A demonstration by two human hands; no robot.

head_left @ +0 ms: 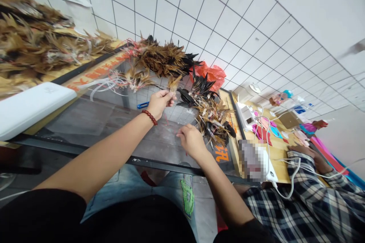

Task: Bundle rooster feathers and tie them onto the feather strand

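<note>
A small tuft of tan-brown feathers [173, 82] stands up from the left hand [161, 103], pinched between thumb and fingers above the dark-framed clear glass tabletop [94, 127]. The right hand [191, 140] hovers nearer the body, fingers curled; whether it grips anything, I cannot tell. Just left of the left hand lies a slim blue plastic tool [143, 105]. A mixed black-and-brown feather heap [215, 117] sits beyond the right hand, with a crumpled red plastic bag [216, 76] behind it.
</note>
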